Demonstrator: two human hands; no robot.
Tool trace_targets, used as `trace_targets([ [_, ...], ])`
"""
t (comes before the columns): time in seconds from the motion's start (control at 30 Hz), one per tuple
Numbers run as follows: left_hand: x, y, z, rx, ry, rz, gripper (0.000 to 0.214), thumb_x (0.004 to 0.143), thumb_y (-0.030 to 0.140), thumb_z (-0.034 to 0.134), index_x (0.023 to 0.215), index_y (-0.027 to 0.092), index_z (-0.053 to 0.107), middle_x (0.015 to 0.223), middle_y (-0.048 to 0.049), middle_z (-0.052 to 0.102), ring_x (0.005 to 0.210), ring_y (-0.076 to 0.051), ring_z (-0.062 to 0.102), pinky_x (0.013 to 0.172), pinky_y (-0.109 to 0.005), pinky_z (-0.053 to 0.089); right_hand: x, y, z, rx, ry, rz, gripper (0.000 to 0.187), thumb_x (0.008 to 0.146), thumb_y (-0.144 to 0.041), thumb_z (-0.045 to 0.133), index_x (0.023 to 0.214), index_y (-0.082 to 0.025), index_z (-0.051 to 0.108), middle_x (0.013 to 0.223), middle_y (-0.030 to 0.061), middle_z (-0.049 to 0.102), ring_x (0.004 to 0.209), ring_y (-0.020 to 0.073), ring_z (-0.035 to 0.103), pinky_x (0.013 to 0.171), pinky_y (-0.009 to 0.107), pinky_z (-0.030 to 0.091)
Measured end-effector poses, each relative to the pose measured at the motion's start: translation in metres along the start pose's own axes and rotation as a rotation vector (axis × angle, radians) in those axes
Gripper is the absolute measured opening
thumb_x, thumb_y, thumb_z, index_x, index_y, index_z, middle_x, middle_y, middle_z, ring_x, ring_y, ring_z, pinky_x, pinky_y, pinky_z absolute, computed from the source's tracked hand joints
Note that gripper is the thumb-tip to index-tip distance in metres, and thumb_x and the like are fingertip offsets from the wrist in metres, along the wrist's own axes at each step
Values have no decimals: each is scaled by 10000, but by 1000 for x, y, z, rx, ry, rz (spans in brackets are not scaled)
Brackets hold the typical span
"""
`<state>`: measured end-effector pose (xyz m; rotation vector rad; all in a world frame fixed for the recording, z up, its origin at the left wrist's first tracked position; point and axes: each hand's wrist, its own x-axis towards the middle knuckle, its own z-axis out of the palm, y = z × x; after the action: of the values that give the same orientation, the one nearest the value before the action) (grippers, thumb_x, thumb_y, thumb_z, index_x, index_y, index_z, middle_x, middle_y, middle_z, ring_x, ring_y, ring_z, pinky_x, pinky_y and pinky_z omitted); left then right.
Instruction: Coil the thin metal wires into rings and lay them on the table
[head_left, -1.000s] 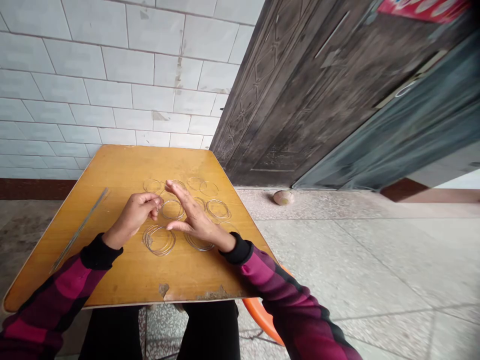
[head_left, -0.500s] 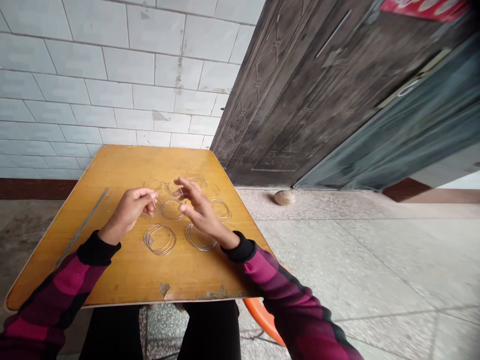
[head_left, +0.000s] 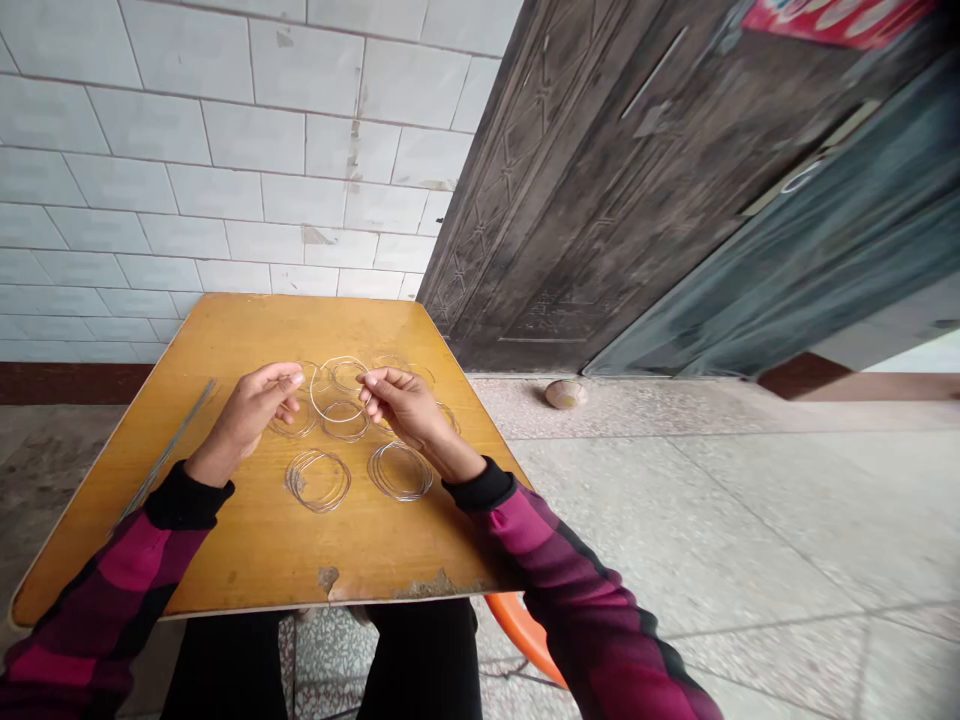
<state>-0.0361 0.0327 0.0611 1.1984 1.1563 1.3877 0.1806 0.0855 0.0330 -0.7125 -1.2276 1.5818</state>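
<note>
My right hand pinches a thin silvery wire ring between thumb and fingertips, holding it up over the middle of the table. Just left of that ring, my left hand has thumb and fingers pressed together; whether wire is between them I cannot make out. Below the hands lie two coiled wire rings, one at the left and one at the right. Farther back are several more wire rings, partly hidden behind my hands.
A bundle of straight wires lies along the left side of the yellow wooden table, whose front edge is chipped. Beyond are a tiled wall and a dark wooden door. An orange seat shows under the table's right corner.
My right hand has closed from spread fingers to a pinch on the wire ring, which now shows between both hands. My left hand has shifted slightly left.
</note>
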Motion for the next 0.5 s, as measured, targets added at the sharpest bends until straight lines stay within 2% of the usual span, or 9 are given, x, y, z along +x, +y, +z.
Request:
trace_targets([
  [0.07,0,2,-1,-3,17,5,434,682,445,791,959,120,712,956,-92,687,602,-109,579,470,-227,447,2,-2,-2,30,36,-10,390,630,-459,874,790,-147,702,628,-29,684,450,47,584,402,140,472],
  [0.23,0,4,-3,0,-1,1,404,674,435,796,920,124,716,926,-85,685,636,-111,577,487,-212,449,-8,-13,-12,64,123,-47,362,655,-430,868,811,-146,708,648,-24,688,484,45,596,433,134,492],
  [0.37,-3,11,-3,-52,-28,40,343,683,400,796,901,147,720,971,-75,685,650,-101,571,498,-198,452,-39,-21,-35,126,256,-76,324,673,-388,865,832,-152,712,649,-32,680,488,38,590,445,117,498],
  [0.5,-12,19,1,-71,-70,67,272,695,359,802,874,166,728,947,-68,688,645,-104,566,509,-205,453,-84,-15,-64,220,469,-103,278,685,-330,858,847,-158,713,666,-27,680,491,34,590,458,101,511],
])
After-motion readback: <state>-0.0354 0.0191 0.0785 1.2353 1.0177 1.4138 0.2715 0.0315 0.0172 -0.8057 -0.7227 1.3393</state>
